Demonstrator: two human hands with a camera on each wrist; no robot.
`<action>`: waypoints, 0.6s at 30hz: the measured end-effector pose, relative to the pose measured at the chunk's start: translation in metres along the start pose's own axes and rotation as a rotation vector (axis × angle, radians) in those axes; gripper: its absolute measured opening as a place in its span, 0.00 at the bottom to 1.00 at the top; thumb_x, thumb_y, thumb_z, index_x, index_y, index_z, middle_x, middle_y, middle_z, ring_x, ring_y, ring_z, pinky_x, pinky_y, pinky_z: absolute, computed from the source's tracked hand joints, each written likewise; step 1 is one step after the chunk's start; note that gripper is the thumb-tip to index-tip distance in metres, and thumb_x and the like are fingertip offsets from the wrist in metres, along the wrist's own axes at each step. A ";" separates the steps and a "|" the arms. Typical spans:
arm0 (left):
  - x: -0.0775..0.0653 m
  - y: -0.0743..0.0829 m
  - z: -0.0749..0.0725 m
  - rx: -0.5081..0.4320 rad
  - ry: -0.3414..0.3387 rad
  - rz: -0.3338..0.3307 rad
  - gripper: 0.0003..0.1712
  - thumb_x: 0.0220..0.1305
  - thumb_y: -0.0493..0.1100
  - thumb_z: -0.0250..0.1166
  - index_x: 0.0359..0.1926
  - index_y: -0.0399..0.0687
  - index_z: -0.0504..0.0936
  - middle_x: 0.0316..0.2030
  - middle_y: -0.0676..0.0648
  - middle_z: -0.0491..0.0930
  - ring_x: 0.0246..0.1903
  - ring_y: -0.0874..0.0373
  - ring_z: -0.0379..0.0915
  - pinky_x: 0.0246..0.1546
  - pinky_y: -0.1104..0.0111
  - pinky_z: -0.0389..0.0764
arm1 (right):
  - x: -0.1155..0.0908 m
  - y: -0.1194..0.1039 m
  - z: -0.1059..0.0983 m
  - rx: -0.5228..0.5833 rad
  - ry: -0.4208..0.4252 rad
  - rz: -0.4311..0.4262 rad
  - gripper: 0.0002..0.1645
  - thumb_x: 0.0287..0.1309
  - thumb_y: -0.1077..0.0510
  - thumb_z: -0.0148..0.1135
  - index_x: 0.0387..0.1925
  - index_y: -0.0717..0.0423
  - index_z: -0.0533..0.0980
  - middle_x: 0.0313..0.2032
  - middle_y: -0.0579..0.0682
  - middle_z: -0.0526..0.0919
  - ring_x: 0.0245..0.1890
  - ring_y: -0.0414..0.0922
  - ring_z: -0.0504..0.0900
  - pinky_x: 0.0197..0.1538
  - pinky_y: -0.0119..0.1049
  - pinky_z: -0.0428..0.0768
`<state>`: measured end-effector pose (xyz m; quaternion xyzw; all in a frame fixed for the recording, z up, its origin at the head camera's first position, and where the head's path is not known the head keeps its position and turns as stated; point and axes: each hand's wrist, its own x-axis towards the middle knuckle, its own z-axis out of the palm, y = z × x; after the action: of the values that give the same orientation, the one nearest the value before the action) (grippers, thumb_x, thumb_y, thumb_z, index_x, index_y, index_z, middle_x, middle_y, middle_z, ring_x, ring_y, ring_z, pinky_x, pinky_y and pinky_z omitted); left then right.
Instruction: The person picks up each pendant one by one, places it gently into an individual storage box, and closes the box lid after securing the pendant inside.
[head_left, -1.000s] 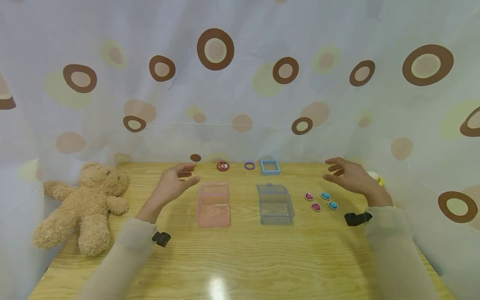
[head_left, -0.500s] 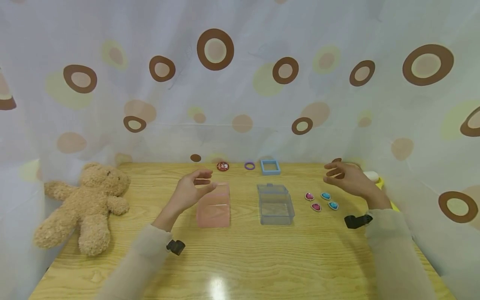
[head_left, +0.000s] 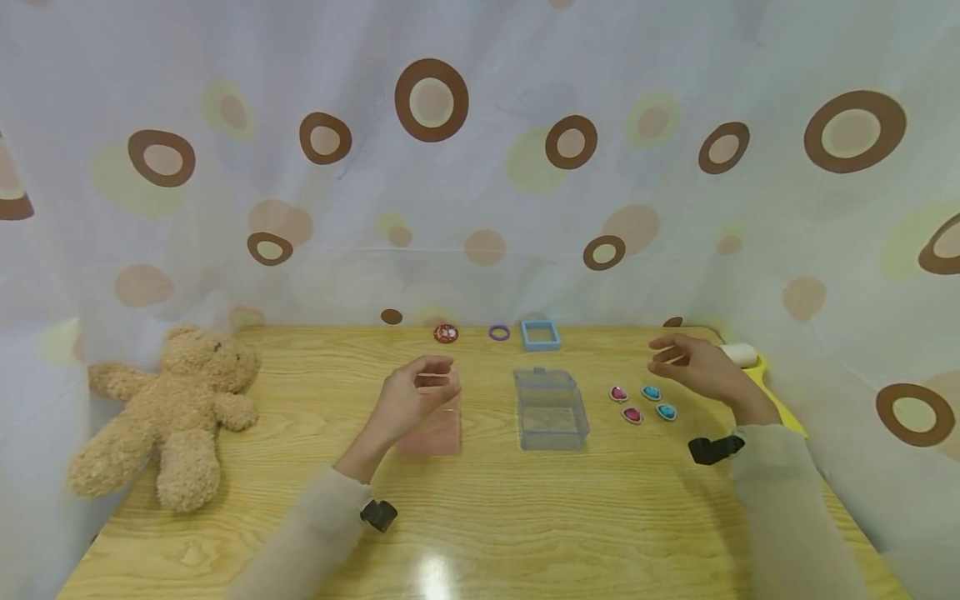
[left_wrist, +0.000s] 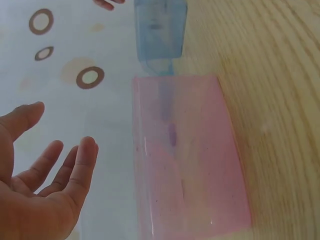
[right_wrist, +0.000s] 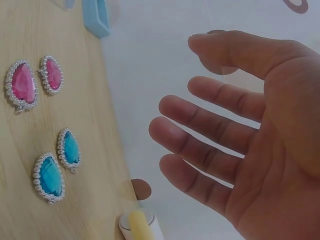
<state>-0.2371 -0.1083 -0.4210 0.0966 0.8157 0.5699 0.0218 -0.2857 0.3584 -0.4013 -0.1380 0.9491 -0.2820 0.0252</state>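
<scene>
My left hand [head_left: 412,402] hovers over the pink clear box [head_left: 431,435], hiding much of it, with relaxed fingers and nothing held. In the left wrist view that pink box [left_wrist: 195,165] lies beside the hand, apart from it. My right hand [head_left: 701,367] hangs above the table's right side, fingers loosely bent and holding nothing. Just left of it lie two pink gems [head_left: 632,414] and two blue gems [head_left: 666,412], each with a silvery beaded edge in the right wrist view. An open grey-blue clear box [head_left: 552,427] stands between the hands.
Along the back edge lie a red round badge [head_left: 446,333], a purple ring [head_left: 498,332] and a light-blue square frame [head_left: 540,335]. A teddy bear [head_left: 176,417] sits at the left. A yellow and white object [head_left: 772,396] lies partly behind the right arm.
My left hand has moved right and slightly nearer me, from beside the pink box to over it. The right hand has lowered slightly, and more of the yellow and white object shows.
</scene>
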 end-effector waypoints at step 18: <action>-0.004 0.003 0.059 0.022 -0.067 0.061 0.23 0.63 0.47 0.71 0.58 0.50 0.80 0.57 0.45 0.80 0.54 0.47 0.80 0.49 0.59 0.85 | 0.001 0.025 0.016 0.029 -0.051 0.037 0.31 0.70 0.45 0.59 0.63 0.63 0.71 0.53 0.63 0.82 0.48 0.56 0.83 0.42 0.40 0.82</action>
<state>-0.2245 -0.0531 -0.4391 0.1406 0.8175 0.5576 0.0307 -0.2904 0.3697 -0.4282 -0.1270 0.9464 -0.2917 0.0566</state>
